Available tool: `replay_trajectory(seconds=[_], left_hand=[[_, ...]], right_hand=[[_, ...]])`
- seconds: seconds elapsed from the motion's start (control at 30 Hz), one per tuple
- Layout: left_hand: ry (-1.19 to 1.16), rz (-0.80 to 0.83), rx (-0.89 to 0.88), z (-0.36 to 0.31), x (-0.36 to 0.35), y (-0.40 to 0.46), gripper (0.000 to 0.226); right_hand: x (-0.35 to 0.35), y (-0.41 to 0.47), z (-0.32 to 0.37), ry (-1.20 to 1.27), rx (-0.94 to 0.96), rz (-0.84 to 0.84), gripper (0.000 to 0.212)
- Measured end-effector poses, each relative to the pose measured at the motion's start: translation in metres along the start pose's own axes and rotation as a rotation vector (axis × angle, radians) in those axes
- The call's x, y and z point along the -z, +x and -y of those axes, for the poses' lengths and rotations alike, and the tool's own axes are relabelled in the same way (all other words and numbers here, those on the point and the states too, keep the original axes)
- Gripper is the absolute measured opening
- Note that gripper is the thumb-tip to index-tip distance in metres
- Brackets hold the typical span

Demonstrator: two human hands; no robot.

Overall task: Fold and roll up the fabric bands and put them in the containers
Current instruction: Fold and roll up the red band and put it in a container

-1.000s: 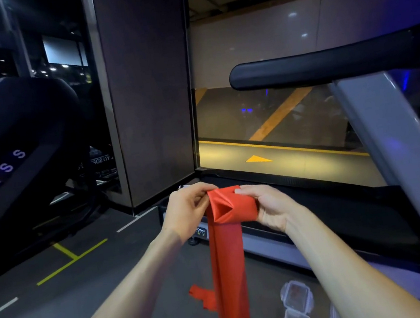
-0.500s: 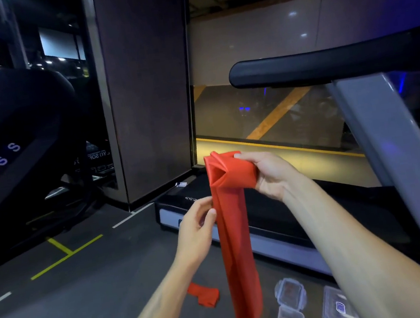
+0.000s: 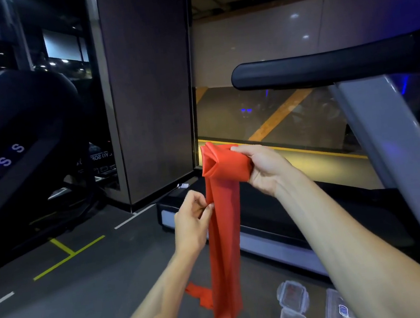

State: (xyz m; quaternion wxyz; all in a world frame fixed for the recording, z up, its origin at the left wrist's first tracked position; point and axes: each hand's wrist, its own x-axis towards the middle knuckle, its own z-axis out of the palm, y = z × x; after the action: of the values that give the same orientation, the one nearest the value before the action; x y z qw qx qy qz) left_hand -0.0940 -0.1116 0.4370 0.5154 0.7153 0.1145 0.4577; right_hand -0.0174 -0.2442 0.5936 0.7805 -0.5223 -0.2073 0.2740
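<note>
The right hand (image 3: 263, 169) grips the rolled top of the red fabric band (image 3: 224, 237) at frame centre, the rest hanging straight down. The left hand (image 3: 191, 221) pinches the band's left edge just below the roll. Clear containers (image 3: 292, 296) sit on the floor, lower right (another red band (image 3: 198, 295) lies near them).

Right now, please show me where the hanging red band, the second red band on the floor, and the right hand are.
hanging red band (image 3: 226, 250): head view, middle of the hanging strip.
second red band (image 3: 198, 293): head view, folded part on the floor.
right hand (image 3: 265, 169): head view, palm.
</note>
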Motion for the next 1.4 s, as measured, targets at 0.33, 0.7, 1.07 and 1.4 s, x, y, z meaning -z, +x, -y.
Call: replay_trajectory(seconds=[0.33,0.7,1.07,1.4], left_hand=[[-0.092,0.093,0.113,0.009,-0.006,-0.023,0.023],[-0.035,0.107,0.004,0.001,-0.022,-0.041,0.012],[-0.077,0.083,0.022,0.005,-0.017,-0.038,0.024],[-0.112,0.112,0.087,0.01,-0.013,-0.032,0.036]], right_hand=[[-0.017,-0.005,-0.005,0.029,0.029,-0.084,0.007],[-0.009,-0.011,0.001,0.04,0.075,-0.256,0.006],[-0.005,-0.009,0.001,0.01,0.072,-0.278,0.007],[-0.008,-0.011,0.001,0.027,0.057,-0.244,0.007]])
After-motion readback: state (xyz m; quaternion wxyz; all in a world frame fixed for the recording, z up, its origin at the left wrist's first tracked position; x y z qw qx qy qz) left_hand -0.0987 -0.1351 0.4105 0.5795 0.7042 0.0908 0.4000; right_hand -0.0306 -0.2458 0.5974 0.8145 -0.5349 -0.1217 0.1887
